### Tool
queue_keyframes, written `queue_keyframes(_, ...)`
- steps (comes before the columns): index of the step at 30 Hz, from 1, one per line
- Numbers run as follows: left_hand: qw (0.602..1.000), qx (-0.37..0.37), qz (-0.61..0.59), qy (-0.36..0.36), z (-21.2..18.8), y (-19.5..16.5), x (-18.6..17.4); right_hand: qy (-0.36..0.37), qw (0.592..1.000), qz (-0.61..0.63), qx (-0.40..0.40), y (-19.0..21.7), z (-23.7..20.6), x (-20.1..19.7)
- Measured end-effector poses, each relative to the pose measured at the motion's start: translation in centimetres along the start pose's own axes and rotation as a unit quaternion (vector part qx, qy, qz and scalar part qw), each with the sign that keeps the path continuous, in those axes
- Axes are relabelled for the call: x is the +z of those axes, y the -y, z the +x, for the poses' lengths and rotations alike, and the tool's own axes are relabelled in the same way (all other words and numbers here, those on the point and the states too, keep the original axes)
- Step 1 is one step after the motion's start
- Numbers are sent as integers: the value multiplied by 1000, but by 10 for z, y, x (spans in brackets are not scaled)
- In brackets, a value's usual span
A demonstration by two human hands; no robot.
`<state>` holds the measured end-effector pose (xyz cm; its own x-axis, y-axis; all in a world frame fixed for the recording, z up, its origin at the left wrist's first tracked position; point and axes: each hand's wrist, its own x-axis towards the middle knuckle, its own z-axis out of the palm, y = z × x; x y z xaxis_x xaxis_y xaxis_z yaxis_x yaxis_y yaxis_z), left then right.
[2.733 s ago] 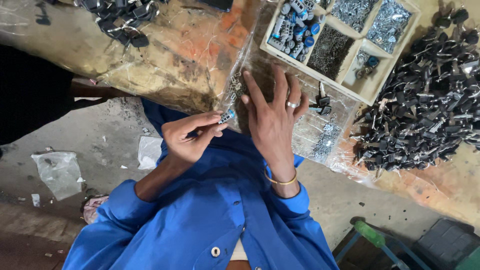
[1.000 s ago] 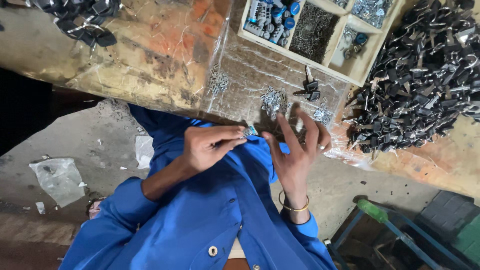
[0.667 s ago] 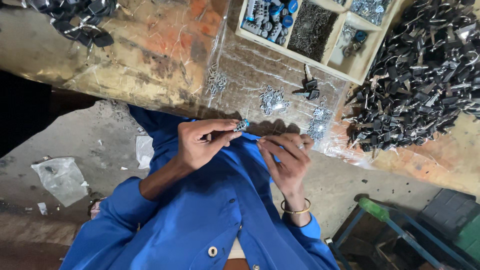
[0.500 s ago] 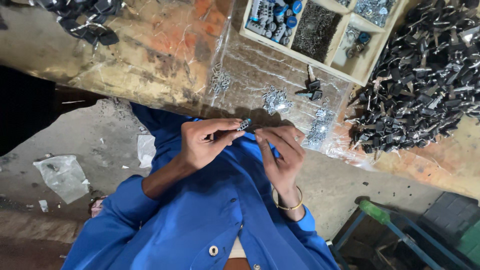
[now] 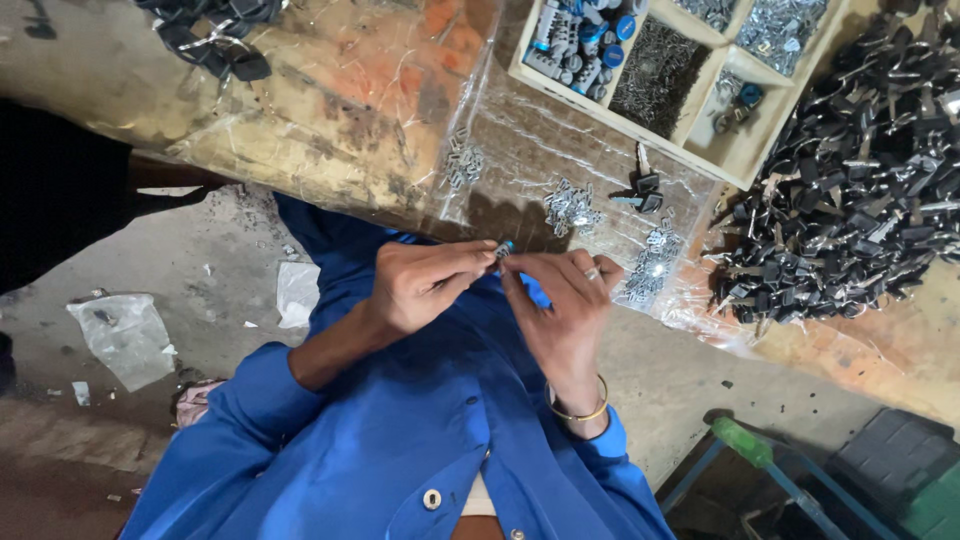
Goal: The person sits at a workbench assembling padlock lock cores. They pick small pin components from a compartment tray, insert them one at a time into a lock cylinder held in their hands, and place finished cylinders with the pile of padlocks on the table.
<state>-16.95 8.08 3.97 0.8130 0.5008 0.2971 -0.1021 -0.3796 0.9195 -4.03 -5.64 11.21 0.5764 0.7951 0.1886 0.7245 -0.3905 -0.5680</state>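
- The left hand (image 5: 420,285) and the right hand (image 5: 565,310) meet in front of the person's chest, just before the near edge of the surface (image 5: 330,100).
- Between the fingertips of both hands there is a small metal piece (image 5: 503,248) with a blue end. It is in the air, not on the surface.
- The left grip is closed on this piece, thumb against forefinger. The right grip also pinches at it from the other side, but what exactly the right fingers hold is too small to tell.
- The piece looks light and stiff, probably smooth metal, so it may slip easily. A pinch on its sides with the fingertips seems the best hold.
- On the clear plastic sheet (image 5: 540,150) just beyond the hands lie little heaps of shiny metal bits (image 5: 572,205), and a dark key (image 5: 640,190) is near them.
- Farther away stands a wooden tray (image 5: 745,160) with compartments; one holds blue-and-grey cylinders (image 5: 580,40), another dark thin pins.
- To the right a big pile of black keys (image 5: 860,190) covers the surface.
- Nothing stands between the hands and the heaps; only the loose bits are close and could be pushed by a sleeve.
- The person wears a blue shirt (image 5: 400,440) and a gold bangle (image 5: 580,410) on the right wrist.
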Motion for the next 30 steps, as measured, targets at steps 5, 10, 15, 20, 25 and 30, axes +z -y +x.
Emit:
queue_keyframes(5,988,-102,-96,-72,-7,-1,-16,30,999,-20,29,2,23,11)
queue_keyframes(10,976,-139,-113,-122,-13,-3,-35,25,992,-119,-29,10,33,27)
queue_keyframes(15,972,-133,-140,-132,-13,0,-38,22,996,-81,3,6,23,17)
queue_keyframes(20,977,-151,-109,-107,-12,0,-32,28,990,-111,-80,-4,9,8)
queue_keyframes(25,979,-140,-126,-77,-8,-2,-17,26,995,6,-99,-18,-7,2)
queue_keyframes(30,976,-148,-151,-43,-5,-2,3,-83,986,135,58,-28,-21,8)
